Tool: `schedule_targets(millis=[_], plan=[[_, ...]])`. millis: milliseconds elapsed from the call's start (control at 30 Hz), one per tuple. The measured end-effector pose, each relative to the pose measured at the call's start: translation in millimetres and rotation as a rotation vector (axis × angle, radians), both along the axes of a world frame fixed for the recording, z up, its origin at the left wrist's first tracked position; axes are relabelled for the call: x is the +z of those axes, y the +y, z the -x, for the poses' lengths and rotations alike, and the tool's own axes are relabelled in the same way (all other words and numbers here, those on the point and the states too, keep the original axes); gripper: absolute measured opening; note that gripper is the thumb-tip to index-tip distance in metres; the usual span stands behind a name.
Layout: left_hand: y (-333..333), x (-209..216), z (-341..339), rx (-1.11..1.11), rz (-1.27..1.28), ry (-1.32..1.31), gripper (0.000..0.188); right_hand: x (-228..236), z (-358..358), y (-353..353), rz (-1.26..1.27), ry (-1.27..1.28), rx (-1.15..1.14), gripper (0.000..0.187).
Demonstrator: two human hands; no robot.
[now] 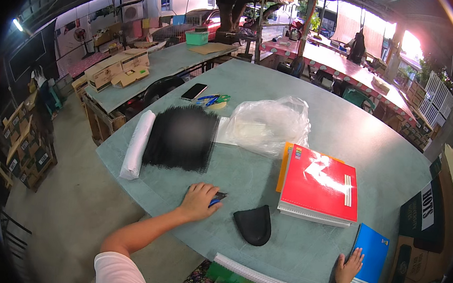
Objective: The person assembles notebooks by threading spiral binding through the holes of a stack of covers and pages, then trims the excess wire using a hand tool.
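Observation:
My left hand [199,201] is closed around blue-handled pliers [216,200], their dark jaws pointing right just above the table. My right hand [350,266] lies flat, fingers stretched, on a blue spiral notebook [372,254] at the table's right front. A stack of red notebooks [320,185] rests left of it, over an orange-yellow cover [283,170]. Between my hands sits a black, D-shaped object [253,225]. Beyond my left hand is a black mass with finely toothed edges [180,138], perhaps binding coils. Green spiral notebooks [258,280] lie at the near edge, close to my body.
A white roll [137,145] lies at the table's left edge. Farther back are a phone [194,91], blue and green hand tools [214,99] and a clear plastic bag [270,125]. Cardboard boxes [426,231] stand close on the right. A person [357,47] is far behind.

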State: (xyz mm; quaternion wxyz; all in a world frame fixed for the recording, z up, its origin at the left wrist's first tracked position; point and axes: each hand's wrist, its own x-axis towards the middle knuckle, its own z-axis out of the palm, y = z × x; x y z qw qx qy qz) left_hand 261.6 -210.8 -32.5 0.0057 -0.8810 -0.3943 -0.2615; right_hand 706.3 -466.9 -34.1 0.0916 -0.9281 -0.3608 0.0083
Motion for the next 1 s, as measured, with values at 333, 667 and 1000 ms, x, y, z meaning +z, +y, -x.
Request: schedule_targets(millis=[333,667,1000], plan=[[114.5,-7.8,-19.9,0.573,0.026,0.303,0.020,65.9,81.6,8.1,-0.496,0.342,0.473,0.055],[91.2,42.2,-28.3,0.597,0.224,-0.166,0.021,81.5,240.2,30.1,-0.282,0.192,1.027,0.044],[-38.1,154.3,85.5,-0.077,0.393,-1.563,0.028,70.2,240.1,24.0,-0.305,0.541,1.001,0.028]])
